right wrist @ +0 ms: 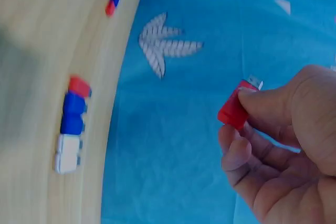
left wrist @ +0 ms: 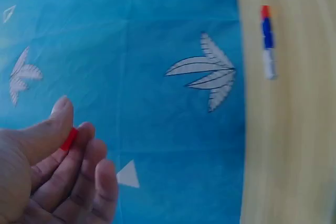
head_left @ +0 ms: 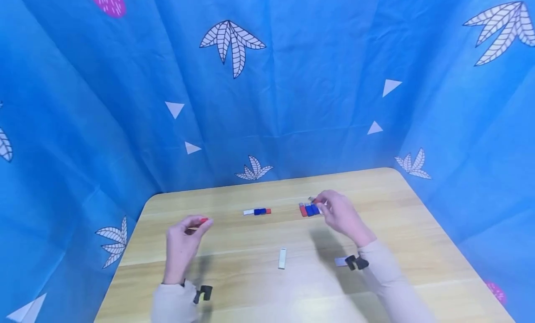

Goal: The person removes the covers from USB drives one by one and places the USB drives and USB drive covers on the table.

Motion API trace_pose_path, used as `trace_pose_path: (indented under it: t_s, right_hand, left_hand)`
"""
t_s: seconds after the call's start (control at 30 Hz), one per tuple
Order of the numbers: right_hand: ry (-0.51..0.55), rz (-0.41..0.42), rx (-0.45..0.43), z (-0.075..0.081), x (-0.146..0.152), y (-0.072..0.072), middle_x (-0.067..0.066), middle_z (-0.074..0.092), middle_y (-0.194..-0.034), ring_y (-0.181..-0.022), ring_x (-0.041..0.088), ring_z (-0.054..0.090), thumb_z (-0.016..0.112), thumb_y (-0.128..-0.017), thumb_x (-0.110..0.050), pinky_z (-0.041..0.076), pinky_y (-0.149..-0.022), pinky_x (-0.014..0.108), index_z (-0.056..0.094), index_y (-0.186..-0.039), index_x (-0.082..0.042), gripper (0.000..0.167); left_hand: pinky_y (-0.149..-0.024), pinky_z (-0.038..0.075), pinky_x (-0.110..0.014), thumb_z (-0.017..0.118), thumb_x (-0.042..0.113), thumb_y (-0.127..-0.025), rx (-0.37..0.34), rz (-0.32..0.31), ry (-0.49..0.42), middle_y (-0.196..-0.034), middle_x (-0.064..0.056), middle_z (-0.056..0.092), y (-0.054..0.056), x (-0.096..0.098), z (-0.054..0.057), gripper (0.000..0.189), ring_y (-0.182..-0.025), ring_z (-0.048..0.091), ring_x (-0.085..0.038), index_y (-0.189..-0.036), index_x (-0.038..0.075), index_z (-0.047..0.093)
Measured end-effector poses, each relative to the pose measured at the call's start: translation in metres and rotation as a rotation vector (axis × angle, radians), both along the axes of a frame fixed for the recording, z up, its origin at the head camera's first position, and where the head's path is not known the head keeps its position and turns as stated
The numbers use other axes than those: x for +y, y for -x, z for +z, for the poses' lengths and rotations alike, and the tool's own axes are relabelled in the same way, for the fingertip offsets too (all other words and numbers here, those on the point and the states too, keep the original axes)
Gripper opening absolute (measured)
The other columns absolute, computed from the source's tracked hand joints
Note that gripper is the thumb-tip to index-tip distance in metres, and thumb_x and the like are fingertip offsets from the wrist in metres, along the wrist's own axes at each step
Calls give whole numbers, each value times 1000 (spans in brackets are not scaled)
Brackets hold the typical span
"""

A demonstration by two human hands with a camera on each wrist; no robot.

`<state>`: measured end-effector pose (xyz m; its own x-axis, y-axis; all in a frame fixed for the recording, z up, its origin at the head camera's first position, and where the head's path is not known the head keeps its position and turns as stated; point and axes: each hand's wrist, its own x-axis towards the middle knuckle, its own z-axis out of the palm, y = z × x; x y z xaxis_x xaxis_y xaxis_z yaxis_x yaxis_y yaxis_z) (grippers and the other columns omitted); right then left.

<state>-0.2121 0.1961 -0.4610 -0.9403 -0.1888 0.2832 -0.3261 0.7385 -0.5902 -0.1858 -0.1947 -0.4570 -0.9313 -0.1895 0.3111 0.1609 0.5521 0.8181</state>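
Observation:
My right hand (head_left: pixel 340 214) pinches a red USB stick (right wrist: pixel 234 106) between thumb and fingers, its metal plug bare. It hovers above a row of USB sticks (right wrist: pixel 72 124) in red, blue and white, lying side by side with their plugs toward the far edge. My left hand (head_left: pixel 184 244) is raised over the left of the table and pinches a small red piece (left wrist: pixel 70 139), mostly hidden by the fingers; it looks like a cap. Between the hands, farther back, lies a line of small white, blue and red pieces (head_left: pixel 257 211).
A whitish stick (head_left: pixel 282 258) lies mid-table. Another pale flat piece (head_left: pixel 341 261) lies by the right wrist, partly covered by its black strap mount (head_left: pixel 357 262). Blue patterned cloth (head_left: pixel 292 81) hangs behind and beside the wooden table (head_left: pixel 234 248).

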Motion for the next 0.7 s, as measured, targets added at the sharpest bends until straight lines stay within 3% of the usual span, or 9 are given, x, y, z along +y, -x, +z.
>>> trace_pose_path:
  t_s: [0.17, 0.3, 0.5, 0.57, 0.7]
  right_hand:
    - [52, -101, -79, -4, 1, 22, 8, 67, -76, -64, 14, 57, 64, -99, -15, 48, -58, 29, 64, -94, -3, 14]
    - [84, -117, -208, -20, -15, 35, 7, 65, -70, -57, 16, 53, 62, -101, -22, 44, -53, 29, 63, -95, -5, 19]
    - [134, -170, -371, -48, -39, 54, 9, 71, -76, -61, 13, 55, 65, -98, -20, 44, -54, 24, 68, -91, -4, 18]
    - [145, -188, -435, -55, -45, 58, 4, 63, -68, -56, 11, 49, 66, -97, -18, 40, -49, 22, 68, -85, -3, 19]
    - [200, -226, -552, -67, -54, 61, -3, 50, -60, -48, 8, 37, 65, -96, -14, 33, -44, 20, 67, -80, 0, 22]
  left_hand:
    - [-67, 58, -22, 78, 18, -89, 30, -135, 199, -93, -11, 80, 4, 14, -13, 11, -79, 74, -17, -95, 9, 80]
    - [-74, 62, -34, 72, 19, -94, -9, -203, 260, -97, -11, 80, 6, 27, -18, 18, -88, 75, -24, -105, 6, 77]
    - [-76, 59, -35, 63, 14, -100, 15, -289, 341, -86, -6, 73, 11, 46, -21, 31, -74, 62, -11, -126, -2, 67]
    - [-75, 58, -34, 61, 12, -101, 38, -323, 370, -81, -3, 67, 12, 53, -23, 34, -71, 56, -8, -131, -4, 63]
    - [-77, 60, -32, 59, 10, -102, 39, -377, 396, -83, -2, 66, 13, 64, -25, 39, -72, 55, -7, -138, -4, 58]
